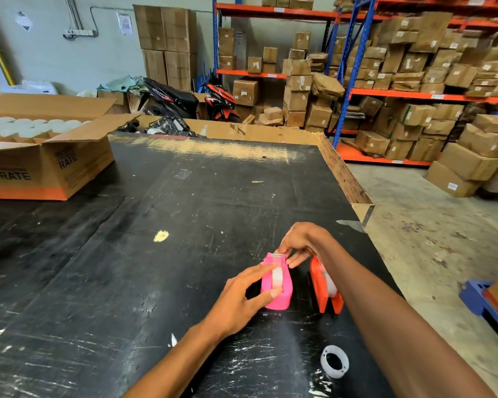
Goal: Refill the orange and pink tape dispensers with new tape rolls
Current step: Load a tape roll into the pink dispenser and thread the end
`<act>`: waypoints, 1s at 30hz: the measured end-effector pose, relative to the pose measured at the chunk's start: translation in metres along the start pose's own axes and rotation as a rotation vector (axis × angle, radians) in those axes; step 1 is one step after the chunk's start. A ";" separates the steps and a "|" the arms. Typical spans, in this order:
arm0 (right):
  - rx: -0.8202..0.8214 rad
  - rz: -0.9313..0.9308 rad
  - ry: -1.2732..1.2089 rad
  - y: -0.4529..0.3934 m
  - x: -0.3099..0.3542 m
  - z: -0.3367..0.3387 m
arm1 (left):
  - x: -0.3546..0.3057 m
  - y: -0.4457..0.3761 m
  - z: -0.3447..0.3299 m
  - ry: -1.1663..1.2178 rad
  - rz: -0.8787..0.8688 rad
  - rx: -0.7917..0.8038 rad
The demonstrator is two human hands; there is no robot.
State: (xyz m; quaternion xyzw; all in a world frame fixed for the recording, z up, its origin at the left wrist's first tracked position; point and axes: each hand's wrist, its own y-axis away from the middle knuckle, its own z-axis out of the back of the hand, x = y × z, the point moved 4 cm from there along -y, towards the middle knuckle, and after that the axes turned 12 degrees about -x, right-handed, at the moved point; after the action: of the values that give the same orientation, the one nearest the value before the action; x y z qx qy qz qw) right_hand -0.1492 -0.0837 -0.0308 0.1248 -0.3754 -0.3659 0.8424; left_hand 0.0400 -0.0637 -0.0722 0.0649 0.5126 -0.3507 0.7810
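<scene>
Pink dispenser (277, 282) sits near the table's right edge, orange dispenser (325, 285) just beside it. My left hand (242, 300) grips its body steady so my right hand (301, 244) can pinch tape at the cutter.
</scene>
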 end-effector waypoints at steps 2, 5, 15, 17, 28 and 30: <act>0.000 -0.027 0.012 0.001 0.000 -0.002 | -0.001 0.000 0.000 0.010 0.006 -0.004; -0.004 -0.053 0.006 0.003 -0.001 -0.004 | -0.002 0.000 0.001 0.029 0.021 -0.008; -0.094 0.084 0.072 0.015 0.003 0.001 | -0.008 0.002 -0.002 0.073 0.050 -0.040; -0.119 0.119 0.152 0.023 0.006 0.003 | -0.008 0.003 -0.002 0.073 0.056 -0.045; -0.457 0.384 0.173 0.094 -0.011 0.057 | -0.043 0.003 0.013 0.007 -0.003 -0.184; -0.468 0.375 0.186 0.114 -0.026 0.067 | -0.064 0.004 0.010 -0.022 -0.108 -0.217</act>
State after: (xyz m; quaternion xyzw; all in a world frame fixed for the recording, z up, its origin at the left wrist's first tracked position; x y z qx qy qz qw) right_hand -0.1500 0.0191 0.0560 -0.1111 -0.2187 -0.2678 0.9317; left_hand 0.0357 -0.0343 -0.0141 -0.0514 0.5419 -0.3354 0.7689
